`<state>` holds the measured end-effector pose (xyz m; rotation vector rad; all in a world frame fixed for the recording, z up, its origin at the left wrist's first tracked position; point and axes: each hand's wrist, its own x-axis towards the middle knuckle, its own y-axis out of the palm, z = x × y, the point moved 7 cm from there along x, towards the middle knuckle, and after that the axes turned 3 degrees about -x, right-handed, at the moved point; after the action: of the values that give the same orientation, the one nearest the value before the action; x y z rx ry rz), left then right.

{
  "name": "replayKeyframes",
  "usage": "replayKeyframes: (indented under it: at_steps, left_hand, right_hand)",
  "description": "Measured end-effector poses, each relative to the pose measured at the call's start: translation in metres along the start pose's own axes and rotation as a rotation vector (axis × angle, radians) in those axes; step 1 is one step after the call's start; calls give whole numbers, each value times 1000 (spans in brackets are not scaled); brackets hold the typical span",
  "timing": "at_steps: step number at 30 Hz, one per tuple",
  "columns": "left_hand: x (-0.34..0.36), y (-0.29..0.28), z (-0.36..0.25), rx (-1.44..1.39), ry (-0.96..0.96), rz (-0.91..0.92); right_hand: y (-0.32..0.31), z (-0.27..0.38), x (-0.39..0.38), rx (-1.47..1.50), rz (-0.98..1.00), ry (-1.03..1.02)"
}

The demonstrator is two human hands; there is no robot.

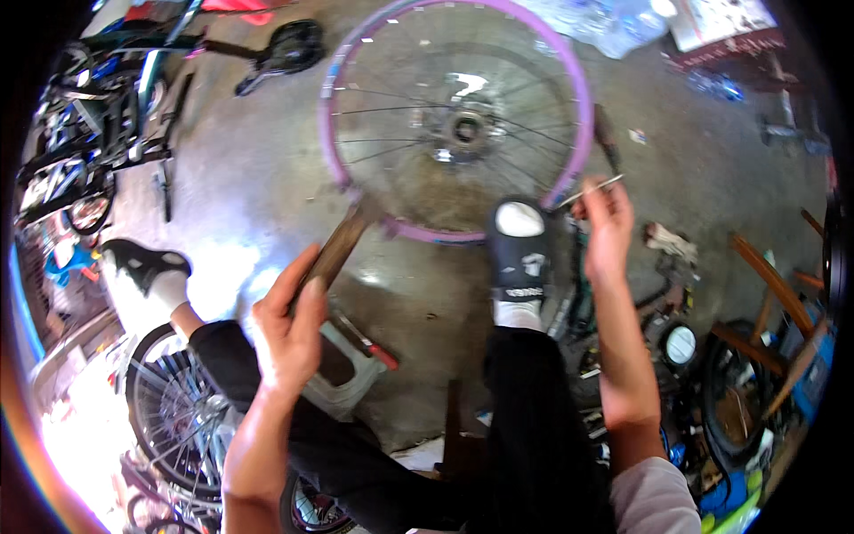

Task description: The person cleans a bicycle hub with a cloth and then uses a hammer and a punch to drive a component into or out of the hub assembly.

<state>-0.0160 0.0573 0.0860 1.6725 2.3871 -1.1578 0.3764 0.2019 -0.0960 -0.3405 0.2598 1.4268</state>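
Note:
A bicycle wheel with a purple rim [583, 98] lies flat on the floor, its hub [465, 130] and thin spokes facing up. My left hand [294, 325] is closed round a brown, wooden-looking bar [342, 242]; the bar's far end is blurred beside the rim's lower left, and I cannot tell if they touch. At the rim's lower right, my right hand [608, 231] pinches a thin metal rod [598, 189], whose lower end points toward the rim. A black slip-on shoe [519, 258] on my right foot reaches the rim's near edge between my hands.
Bicycle frames and parts [98, 133] crowd the left side. A pedal-like black part [294, 46] lies at the far left. A red-handled tool [382, 356] rests near a pale stool [351, 378]. Wooden legs [772, 276] and a tyre [737, 400] stand right.

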Motion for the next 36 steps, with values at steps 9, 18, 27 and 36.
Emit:
replayKeyframes:
  at_steps: [9, 18, 27, 36]
  left_hand:
    - [2, 28, 107, 423, 8, 231]
    - [-32, 60, 243, -163, -554, 412]
    - [-47, 71, 146, 364, 144, 240]
    - [-33, 168, 8, -573, -144, 358]
  right_hand:
    - [-111, -80, -110, -580, 14, 170]
    - [-208, -28, -33, -1146, -250, -154]
    - [-190, 42, -20, -851, -286, -410]
    - [25, 31, -97, -115, 43, -281]
